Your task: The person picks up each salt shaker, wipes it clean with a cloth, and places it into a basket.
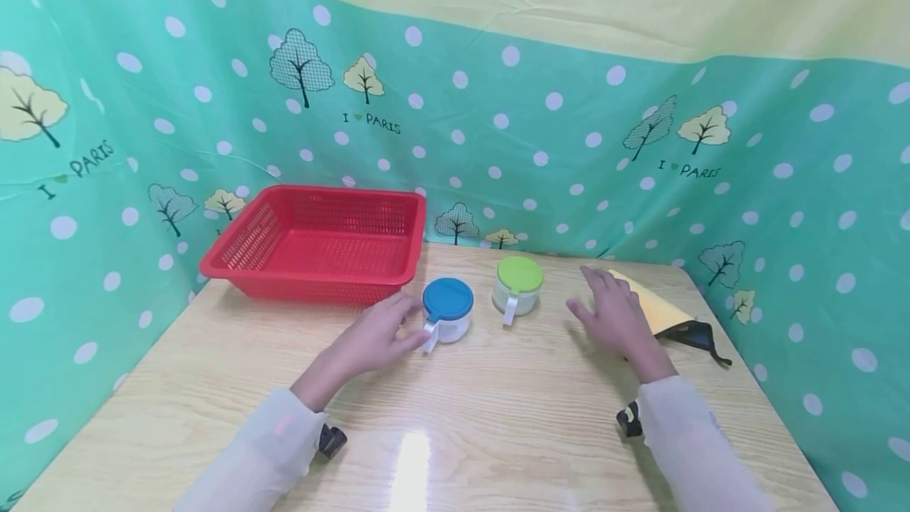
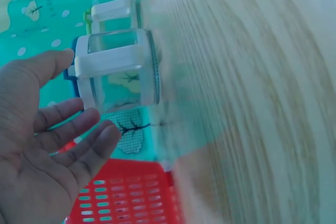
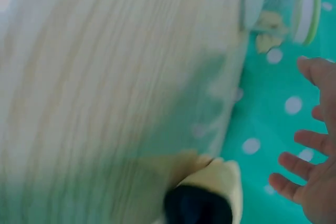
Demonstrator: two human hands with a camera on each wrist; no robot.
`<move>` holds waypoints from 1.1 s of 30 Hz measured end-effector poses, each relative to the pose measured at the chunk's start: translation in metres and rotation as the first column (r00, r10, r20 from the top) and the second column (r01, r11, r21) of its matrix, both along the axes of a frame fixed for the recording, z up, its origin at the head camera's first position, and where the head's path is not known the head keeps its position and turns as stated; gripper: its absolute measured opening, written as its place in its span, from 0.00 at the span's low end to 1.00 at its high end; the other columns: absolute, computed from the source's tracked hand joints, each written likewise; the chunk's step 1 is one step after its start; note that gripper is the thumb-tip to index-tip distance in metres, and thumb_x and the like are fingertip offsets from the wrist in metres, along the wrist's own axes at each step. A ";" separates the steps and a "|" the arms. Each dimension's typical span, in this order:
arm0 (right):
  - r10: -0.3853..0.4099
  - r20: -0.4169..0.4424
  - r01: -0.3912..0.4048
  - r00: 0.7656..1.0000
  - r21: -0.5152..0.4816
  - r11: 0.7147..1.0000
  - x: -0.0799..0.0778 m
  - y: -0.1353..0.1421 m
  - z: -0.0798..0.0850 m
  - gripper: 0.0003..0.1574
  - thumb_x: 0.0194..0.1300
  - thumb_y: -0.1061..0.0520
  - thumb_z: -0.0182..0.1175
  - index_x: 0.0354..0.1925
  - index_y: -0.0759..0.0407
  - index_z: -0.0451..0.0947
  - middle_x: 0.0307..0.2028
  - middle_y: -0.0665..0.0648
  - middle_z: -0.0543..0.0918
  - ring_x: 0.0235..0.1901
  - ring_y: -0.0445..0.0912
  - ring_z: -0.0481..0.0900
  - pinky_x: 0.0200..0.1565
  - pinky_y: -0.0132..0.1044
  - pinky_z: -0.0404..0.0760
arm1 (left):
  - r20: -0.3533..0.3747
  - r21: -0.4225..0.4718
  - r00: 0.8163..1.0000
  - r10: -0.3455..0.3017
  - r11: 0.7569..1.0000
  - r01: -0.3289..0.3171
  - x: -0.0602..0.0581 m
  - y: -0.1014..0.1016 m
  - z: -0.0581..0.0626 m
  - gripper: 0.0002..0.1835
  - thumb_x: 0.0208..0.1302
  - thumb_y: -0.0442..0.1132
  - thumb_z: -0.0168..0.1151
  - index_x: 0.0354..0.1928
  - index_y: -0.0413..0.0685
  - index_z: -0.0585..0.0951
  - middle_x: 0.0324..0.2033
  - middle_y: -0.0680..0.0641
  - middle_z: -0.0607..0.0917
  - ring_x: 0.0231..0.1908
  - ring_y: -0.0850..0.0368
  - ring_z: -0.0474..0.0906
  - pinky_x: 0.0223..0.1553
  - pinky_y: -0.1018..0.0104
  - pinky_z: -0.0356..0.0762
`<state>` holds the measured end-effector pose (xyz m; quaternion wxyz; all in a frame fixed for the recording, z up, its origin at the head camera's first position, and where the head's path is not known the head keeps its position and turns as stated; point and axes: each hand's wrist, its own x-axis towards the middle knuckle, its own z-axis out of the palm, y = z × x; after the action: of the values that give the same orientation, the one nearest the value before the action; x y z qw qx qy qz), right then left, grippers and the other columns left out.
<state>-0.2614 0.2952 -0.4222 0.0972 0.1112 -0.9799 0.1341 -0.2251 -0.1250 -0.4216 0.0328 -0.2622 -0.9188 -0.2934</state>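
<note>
A clear jar with a blue lid (image 1: 448, 299) and a white handle (image 1: 431, 336) stands on the table. My left hand (image 1: 378, 333) is at its left side, thumb by the handle and fingers spread near the wall. In the left wrist view the thumb tip overlaps the lid's edge, and the palm (image 2: 37, 166) holds nothing. Behind and to the right stands a similar jar with a green lid (image 1: 520, 275). To the right of that jar, my right hand (image 1: 615, 318) hovers with fingers spread, beside a yellow fabric item (image 1: 657, 303) with a dark opening.
A red perforated basket (image 1: 313, 288) sits at the back left, close to the blue-lidded jar. Black straps (image 1: 700, 338) trail from the yellow item toward the table's right edge. Behind the wooden table (image 1: 490, 409) hangs a green dotted cloth (image 1: 483, 156), which also covers both sides.
</note>
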 end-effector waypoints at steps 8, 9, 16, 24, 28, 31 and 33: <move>-0.048 0.015 0.048 0.999 0.017 0.999 -0.010 0.028 -0.004 0.44 0.76 0.45 0.56 0.76 0.68 0.56 0.68 0.79 0.64 0.64 0.78 0.62 0.60 0.75 0.61 | 0.163 0.169 0.986 0.025 0.984 -0.053 -0.007 0.008 -0.010 0.16 0.63 0.46 0.74 0.46 0.44 0.83 0.42 0.45 0.85 0.39 0.55 0.82 0.39 0.63 0.82; -0.054 0.017 0.053 0.998 0.013 0.998 -0.012 0.031 -0.004 0.43 0.76 0.45 0.56 0.76 0.69 0.56 0.68 0.79 0.64 0.64 0.78 0.62 0.60 0.76 0.61 | 0.175 0.179 0.984 0.026 0.982 -0.058 -0.007 0.009 -0.011 0.16 0.62 0.46 0.74 0.45 0.44 0.83 0.42 0.45 0.85 0.39 0.56 0.82 0.39 0.63 0.82; -0.076 0.076 0.076 0.994 0.003 0.997 -0.022 0.048 -0.003 0.42 0.75 0.44 0.57 0.73 0.70 0.60 0.67 0.80 0.64 0.61 0.78 0.63 0.57 0.77 0.62 | 0.233 0.212 0.972 0.016 0.975 -0.067 -0.012 0.012 -0.017 0.13 0.62 0.46 0.74 0.39 0.45 0.83 0.37 0.51 0.84 0.38 0.57 0.82 0.40 0.63 0.82; -0.130 0.114 0.118 0.985 0.109 0.987 -0.028 0.059 0.004 0.43 0.74 0.43 0.57 0.72 0.71 0.61 0.64 0.81 0.66 0.57 0.82 0.66 0.52 0.78 0.65 | 0.197 0.218 0.980 -0.026 0.976 -0.018 -0.017 0.010 -0.023 0.08 0.65 0.44 0.72 0.36 0.48 0.84 0.32 0.54 0.84 0.35 0.60 0.81 0.40 0.66 0.81; -0.163 0.144 0.138 0.976 0.171 0.976 -0.030 0.066 0.005 0.48 0.72 0.38 0.57 0.72 0.72 0.61 0.63 0.81 0.67 0.55 0.82 0.67 0.52 0.77 0.65 | 0.219 0.236 0.976 -0.016 0.971 -0.037 -0.018 0.010 -0.022 0.05 0.67 0.40 0.69 0.35 0.47 0.84 0.31 0.54 0.84 0.36 0.59 0.80 0.41 0.64 0.80; -0.180 0.194 0.140 0.964 0.201 0.969 -0.030 0.071 0.007 0.52 0.70 0.33 0.57 0.72 0.70 0.60 0.63 0.81 0.67 0.54 0.83 0.67 0.53 0.79 0.63 | 0.276 0.270 0.961 0.007 0.959 -0.085 -0.019 0.009 -0.024 0.05 0.67 0.39 0.69 0.36 0.46 0.84 0.33 0.52 0.84 0.38 0.57 0.79 0.44 0.62 0.79; -0.182 0.235 0.136 0.955 0.198 0.971 -0.029 0.074 0.007 0.55 0.69 0.30 0.57 0.73 0.69 0.59 0.63 0.81 0.66 0.55 0.83 0.66 0.54 0.79 0.60 | 0.329 0.316 0.944 0.010 0.941 -0.120 -0.020 0.008 -0.026 0.06 0.68 0.40 0.69 0.37 0.45 0.85 0.35 0.51 0.84 0.41 0.55 0.79 0.46 0.61 0.78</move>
<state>-0.2901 0.3693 -0.4150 -0.0279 0.0219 -0.9981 0.0502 -0.2447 -0.1171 -0.4476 -0.0645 -0.1704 -0.8574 -0.4813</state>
